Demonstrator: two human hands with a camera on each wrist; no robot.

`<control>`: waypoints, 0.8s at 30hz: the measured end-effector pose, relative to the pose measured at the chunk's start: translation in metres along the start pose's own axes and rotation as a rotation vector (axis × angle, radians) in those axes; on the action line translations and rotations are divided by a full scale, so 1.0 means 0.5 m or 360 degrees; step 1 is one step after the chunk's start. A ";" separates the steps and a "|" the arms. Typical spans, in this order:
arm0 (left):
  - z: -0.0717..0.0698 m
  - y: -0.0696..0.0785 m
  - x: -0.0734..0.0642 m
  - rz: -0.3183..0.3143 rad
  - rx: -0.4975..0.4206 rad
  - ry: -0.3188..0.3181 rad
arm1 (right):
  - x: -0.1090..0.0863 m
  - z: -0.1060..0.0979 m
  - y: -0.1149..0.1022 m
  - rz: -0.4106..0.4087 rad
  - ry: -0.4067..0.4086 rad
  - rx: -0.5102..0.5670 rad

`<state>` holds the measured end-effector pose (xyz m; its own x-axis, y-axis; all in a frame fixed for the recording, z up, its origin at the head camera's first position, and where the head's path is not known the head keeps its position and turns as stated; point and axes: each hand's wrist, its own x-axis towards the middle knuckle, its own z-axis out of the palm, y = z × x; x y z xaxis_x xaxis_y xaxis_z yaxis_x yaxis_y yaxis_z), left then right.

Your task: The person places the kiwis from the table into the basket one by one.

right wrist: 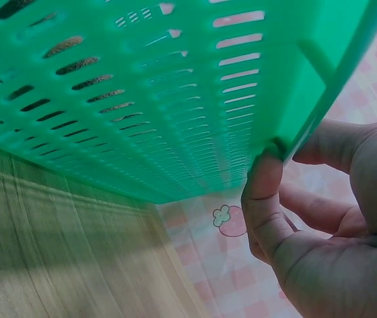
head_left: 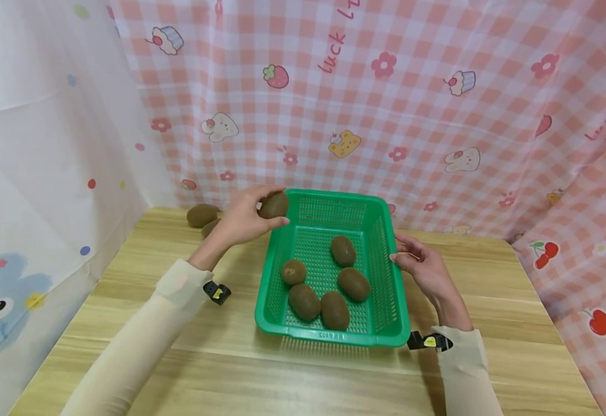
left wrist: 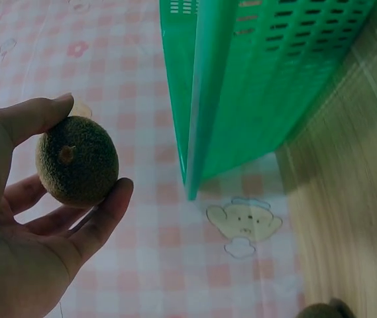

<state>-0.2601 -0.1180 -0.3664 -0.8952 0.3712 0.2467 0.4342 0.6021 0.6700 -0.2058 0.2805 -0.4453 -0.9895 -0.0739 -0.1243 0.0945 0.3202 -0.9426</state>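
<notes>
My left hand (head_left: 246, 216) pinches a brown kiwi (left wrist: 77, 162) between thumb and fingers, beside the back left rim of a green plastic basket (head_left: 332, 338). In the left wrist view the kiwi's stem end faces the camera, and a gap shows between it and the basket wall. At the basket's right side, my right hand (head_left: 424, 267) pinches the rim, thumb on one side and fingers on the other, as the right wrist view shows. Several kiwis lie inside the basket, among them one kiwi (head_left: 343, 251) toward the back and another kiwi (head_left: 335, 310) near the front.
Behind my left hand, more kiwis (head_left: 202, 215) lie at the table's back left edge, partly hidden by the hand. The wood-grain table (head_left: 214, 364) meets a pink checked cloth (head_left: 412, 121) at the back. A white patterned cloth (head_left: 63, 144) hangs at left.
</notes>
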 end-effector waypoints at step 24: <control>0.057 0.029 0.037 0.0038 0.0050 -0.0213 | 0.003 0.001 0.001 -0.0006 0.0020 0.0005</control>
<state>-0.2675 -0.0823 -0.3721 -0.8642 0.4753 0.1655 0.4601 0.6130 0.6423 -0.2071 0.2802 -0.4458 -0.9911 -0.0632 -0.1171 0.0914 0.3169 -0.9441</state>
